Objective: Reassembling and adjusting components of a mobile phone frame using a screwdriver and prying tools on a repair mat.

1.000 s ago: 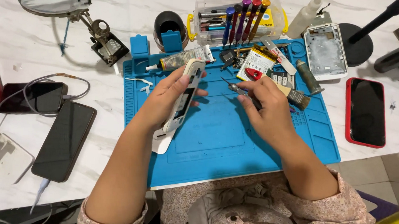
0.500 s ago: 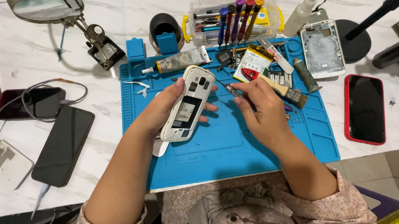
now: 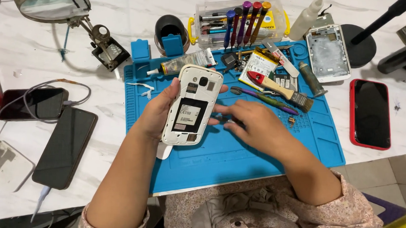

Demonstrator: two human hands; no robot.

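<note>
A blue work mat (image 3: 260, 161) was spread beneath both hands, on a white marble table (image 3: 36, 53). The left hand (image 3: 159, 113) was curled around a white phone (image 3: 191, 105) with its back cover removed, the open back turned up and the fingers wrapped behind its edges. The right hand (image 3: 253, 123) was lowered just right of the phone, its fingertips pinched on something small and dark; what it was could not be told. A brush (image 3: 279, 90) and a purple-handled tool (image 3: 266, 99) were laid just beyond the right hand, and a rack of screwdrivers (image 3: 244, 18) was set farther beyond.
</note>
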